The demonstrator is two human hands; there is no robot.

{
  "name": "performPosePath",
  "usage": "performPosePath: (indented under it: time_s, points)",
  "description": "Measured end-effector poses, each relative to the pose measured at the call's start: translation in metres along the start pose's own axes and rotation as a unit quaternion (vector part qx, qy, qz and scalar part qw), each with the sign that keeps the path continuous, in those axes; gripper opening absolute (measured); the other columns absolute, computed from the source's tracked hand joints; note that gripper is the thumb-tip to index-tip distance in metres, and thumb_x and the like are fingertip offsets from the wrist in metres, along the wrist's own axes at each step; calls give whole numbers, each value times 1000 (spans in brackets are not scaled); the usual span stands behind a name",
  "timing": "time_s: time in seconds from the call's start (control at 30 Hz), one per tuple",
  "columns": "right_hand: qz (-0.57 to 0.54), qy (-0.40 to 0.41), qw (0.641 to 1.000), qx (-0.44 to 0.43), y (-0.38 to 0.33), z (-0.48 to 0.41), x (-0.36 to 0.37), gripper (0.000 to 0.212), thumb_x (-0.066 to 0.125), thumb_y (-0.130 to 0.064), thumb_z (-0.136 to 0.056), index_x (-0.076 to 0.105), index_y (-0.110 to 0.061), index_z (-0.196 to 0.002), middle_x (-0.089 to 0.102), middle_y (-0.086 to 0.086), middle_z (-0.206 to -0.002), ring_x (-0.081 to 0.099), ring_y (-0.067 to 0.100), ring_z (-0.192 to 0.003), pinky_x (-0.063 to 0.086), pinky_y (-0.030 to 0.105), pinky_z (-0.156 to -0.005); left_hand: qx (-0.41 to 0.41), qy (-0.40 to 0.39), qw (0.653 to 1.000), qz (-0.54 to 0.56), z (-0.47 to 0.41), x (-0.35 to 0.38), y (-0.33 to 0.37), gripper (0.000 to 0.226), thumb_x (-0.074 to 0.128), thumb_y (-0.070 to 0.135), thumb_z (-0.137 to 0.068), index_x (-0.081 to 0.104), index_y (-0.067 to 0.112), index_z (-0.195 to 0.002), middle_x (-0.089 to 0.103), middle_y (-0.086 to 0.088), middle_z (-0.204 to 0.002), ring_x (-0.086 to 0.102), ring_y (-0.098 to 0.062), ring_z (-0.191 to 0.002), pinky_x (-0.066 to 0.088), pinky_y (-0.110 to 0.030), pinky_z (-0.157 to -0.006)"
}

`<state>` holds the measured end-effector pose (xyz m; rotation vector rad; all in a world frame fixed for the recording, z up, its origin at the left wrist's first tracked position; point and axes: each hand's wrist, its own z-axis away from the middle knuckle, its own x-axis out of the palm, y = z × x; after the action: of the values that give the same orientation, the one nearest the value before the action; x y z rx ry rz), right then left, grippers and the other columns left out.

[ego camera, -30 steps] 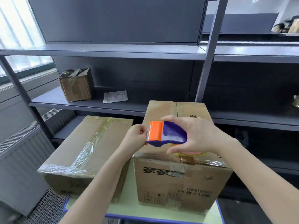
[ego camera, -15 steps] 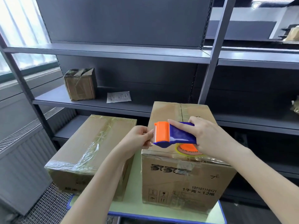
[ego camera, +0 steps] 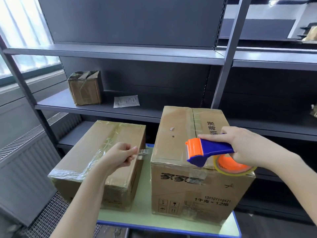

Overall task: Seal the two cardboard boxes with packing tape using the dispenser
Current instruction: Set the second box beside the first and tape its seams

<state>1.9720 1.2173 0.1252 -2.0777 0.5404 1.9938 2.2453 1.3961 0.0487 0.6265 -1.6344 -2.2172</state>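
**Left to right.** A low, tape-wrapped brown cardboard box [ego camera: 103,134] is sitting at the left of the pale green, blue-edged table [ego camera: 142,215], with the forearm crossing and hiding part of its near side. The left hand [ego camera: 120,154], fingers curled, is pinching the crumpled end of a clear tape strip [ego camera: 143,152] just beside that box's right edge. The strip's run rightward is too faint to trace. A taller printed brown cardboard box [ego camera: 175,127] is standing to the right. A blue-and-orange plastic tape dispenser [ego camera: 214,149] is sitting at its near top edge; contact with the lid cannot be told. The right hand [ego camera: 247,146] is gripping the handle and partly covering the orange-cored tape roll [ego camera: 229,166].
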Motion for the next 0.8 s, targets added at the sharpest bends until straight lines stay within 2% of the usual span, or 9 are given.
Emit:
performPosePath:
  time_s: [0.13, 0.23, 0.4, 0.57, 0.67, 0.8]
  points:
    - [-1, -27, 999, 18, 3, -4, 7, 80, 47, -15, -89, 4, -68, -131, 39, -12, -90, 42, 8, -83, 35, 19, -67, 3, 16, 998, -53, -9, 15, -9, 23, 50, 14, -97, 50, 4, -76, 41, -1, -56, 33, -9, -46, 30, -15, -43]
    - [-15, -22, 1000, 15, 9, -4, 11, 79, 46, -14, -88, 7, -67, -132, 36, -15, -86, 40, 7, -81, 35, 21, -69, 0, 21, 999, -36, -13, 19, -14, 21, 51, 15, -96, 48, 5, -78, 40, -1, -57, 33, -10, -48, 28, -16, -45]
    - [-31, -27, 999, 3, 12, -2, 11, 82, 46, -14, -89, 2, -71, -128, 37, -15, -89, 40, 7, -84, 39, 22, -73, -5, 11, 999, 30, -8, 17, -23, 15, 52, 14, -95, 50, 4, -84, 41, 1, -53, 34, -8, -45, 31, -15, -41]
    - [-30, -32, 999, -3, 14, 5, 13, 87, 47, -15, -89, -10, -78, -112, 40, -12, -93, 43, 9, -86, 40, 22, -73, 0, 11, 999, 31, -7, 17, -23, 14, 53, 14, -95, 51, 3, -86, 45, 5, -48, 34, -6, -43, 32, -14, -40]
    - [-26, -29, 999, -1, 15, 9, 16, 85, 46, -18, -89, -9, -77, -117, 39, -14, -93, 42, 9, -87, 39, 21, -73, 6, 9, 1000, 17, -9, 21, -23, 15, 52, 14, -96, 51, 2, -87, 48, 9, -45, 35, -6, -43, 31, -13, -40]
    - [-12, -36, 999, 5, 17, 13, 14, 85, 45, -17, -89, -9, -76, -117, 39, -14, -97, 42, 9, -89, 40, 22, -77, 4, 1, 1000, 12, -13, 26, -25, 19, 53, 15, -95, 50, 3, -80, 45, 1, -53, 34, -7, -43, 30, -14, -40]
